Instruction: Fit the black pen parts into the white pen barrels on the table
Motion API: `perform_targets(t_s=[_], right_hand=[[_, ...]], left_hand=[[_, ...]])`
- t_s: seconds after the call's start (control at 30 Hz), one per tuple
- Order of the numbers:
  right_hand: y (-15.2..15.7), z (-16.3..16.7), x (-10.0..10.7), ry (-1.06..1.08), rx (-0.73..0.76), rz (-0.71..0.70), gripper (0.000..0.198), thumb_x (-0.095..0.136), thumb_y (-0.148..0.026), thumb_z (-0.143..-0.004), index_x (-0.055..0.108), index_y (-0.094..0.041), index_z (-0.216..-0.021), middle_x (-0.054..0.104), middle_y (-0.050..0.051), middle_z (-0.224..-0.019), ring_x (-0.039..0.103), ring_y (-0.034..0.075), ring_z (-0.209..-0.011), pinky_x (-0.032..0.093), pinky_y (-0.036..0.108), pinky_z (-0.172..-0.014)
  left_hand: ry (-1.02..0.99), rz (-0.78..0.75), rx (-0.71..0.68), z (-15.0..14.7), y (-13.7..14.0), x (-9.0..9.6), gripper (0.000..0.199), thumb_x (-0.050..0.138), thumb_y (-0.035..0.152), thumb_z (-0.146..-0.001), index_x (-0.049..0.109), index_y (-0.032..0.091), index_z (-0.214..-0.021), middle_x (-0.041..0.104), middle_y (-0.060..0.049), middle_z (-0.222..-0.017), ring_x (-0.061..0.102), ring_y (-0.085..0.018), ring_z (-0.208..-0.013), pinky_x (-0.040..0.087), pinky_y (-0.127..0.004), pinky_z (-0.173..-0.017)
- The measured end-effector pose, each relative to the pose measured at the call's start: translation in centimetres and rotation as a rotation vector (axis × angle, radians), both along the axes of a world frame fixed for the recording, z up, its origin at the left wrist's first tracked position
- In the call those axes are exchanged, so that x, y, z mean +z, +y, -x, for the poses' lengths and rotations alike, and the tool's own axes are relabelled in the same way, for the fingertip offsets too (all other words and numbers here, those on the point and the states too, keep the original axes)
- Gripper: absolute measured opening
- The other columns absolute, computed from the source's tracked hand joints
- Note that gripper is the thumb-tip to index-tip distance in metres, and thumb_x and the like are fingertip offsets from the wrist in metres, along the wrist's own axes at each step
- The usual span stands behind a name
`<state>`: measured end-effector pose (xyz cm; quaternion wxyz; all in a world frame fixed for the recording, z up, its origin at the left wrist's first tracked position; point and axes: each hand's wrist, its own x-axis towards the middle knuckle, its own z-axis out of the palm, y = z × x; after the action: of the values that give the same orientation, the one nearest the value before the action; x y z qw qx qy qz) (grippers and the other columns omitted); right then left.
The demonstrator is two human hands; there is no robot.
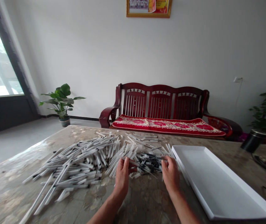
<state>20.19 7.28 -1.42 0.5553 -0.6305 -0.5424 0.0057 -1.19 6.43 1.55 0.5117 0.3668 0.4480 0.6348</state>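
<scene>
A slim pale plastic tube (pixel 133 162) is clamped between the thumb and fingers of the left hand (pixel 123 175), just above the mottled grey-brown surface (pixel 100 205). Right hand (pixel 171 174) is held opposite, fingertips drawn close; whether a part is gripped there cannot be told. A loose heap of small black and translucent plastic pieces (pixel 149 161) is located between the hands, on the surface. Slim white pen-like plastic sticks with dark ends (pixel 80 174) are piled left of the left hand, lying at mixed angles. A shallow white rectangular tray (pixel 224 183) is set right of the right hand. Beyond the surface, a dark red wooden bench (pixel 160 104) is covered with a red patterned seat cloth (pixel 158 123).
</scene>
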Motion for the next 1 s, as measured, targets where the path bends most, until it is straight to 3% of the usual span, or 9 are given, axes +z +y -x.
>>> perform_targets(t_s=[0.1,0.2,0.37,0.6,0.8,1.0], right_hand=[[0.0,0.5,-0.2,-0.022,0.039,-0.018,0.024,0.048,-0.031,-0.082,0.067,-0.020,-0.092,0.066,0.010,-0.095,0.060,0.023,-0.082,0.049,0.038,-0.079],[0.0,0.7,-0.3,-0.043,0.078,-0.025,0.023,0.048,-0.028,-0.081,0.067,-0.020,-0.090,0.066,0.010,-0.096,0.061,0.025,-0.089,0.049,0.039,-0.082],[0.1,0.8,-0.4,-0.056,0.108,-0.026,0.022,0.047,-0.026,-0.082,0.067,-0.020,-0.088,0.066,0.010,-0.095,0.061,0.025,-0.090,0.050,0.039,-0.082],[0.1,0.7,-0.5,-0.054,0.133,-0.052,0.022,0.047,-0.025,-0.083,0.067,-0.019,-0.087,0.066,0.010,-0.092,0.062,0.024,-0.090,0.050,0.039,-0.082],[0.0,0.9,-0.5,-0.052,0.145,-0.074,0.021,0.048,-0.025,-0.084,0.068,-0.020,-0.085,0.067,0.009,-0.091,0.062,0.024,-0.091,0.049,0.039,-0.084],[-0.1,1.0,-0.3,-0.030,0.144,-0.076,0.021,0.048,-0.026,-0.084,0.068,-0.021,-0.082,0.067,0.008,-0.090,0.063,0.024,-0.090,0.050,0.038,-0.084]], left_hand=[[0.336,-0.048,0.157,2.0,0.9,0.7,0.037,0.047,0.056,-0.088,0.056,0.021,-0.080,0.058,0.002,-0.066,0.058,-0.017,-0.060,0.047,-0.028,-0.059],[0.730,0.029,0.300,4.2,1.6,1.6,0.032,0.037,0.040,-0.095,0.064,0.022,-0.094,0.067,-0.003,-0.083,0.061,-0.019,-0.073,0.041,-0.027,-0.065],[1.102,0.184,0.303,6.8,2.2,2.8,0.043,0.028,0.039,-0.100,0.065,0.023,-0.117,0.067,-0.011,-0.113,0.064,-0.022,-0.090,0.041,-0.028,-0.068],[1.439,0.279,0.474,10.9,2.3,3.0,0.037,0.040,0.032,-0.095,0.064,0.025,-0.122,0.062,-0.012,-0.122,0.061,-0.028,-0.103,0.044,-0.033,-0.077],[1.650,0.383,0.258,11.8,2.6,3.0,0.039,0.040,0.032,-0.092,0.064,0.019,-0.121,0.066,-0.018,-0.112,0.062,-0.034,-0.107,0.045,-0.039,-0.081],[1.502,0.468,0.210,11.8,2.6,3.2,0.045,0.037,0.022,-0.090,0.056,0.019,-0.130,0.065,-0.020,-0.122,0.066,-0.035,-0.105,0.047,-0.041,-0.076]])
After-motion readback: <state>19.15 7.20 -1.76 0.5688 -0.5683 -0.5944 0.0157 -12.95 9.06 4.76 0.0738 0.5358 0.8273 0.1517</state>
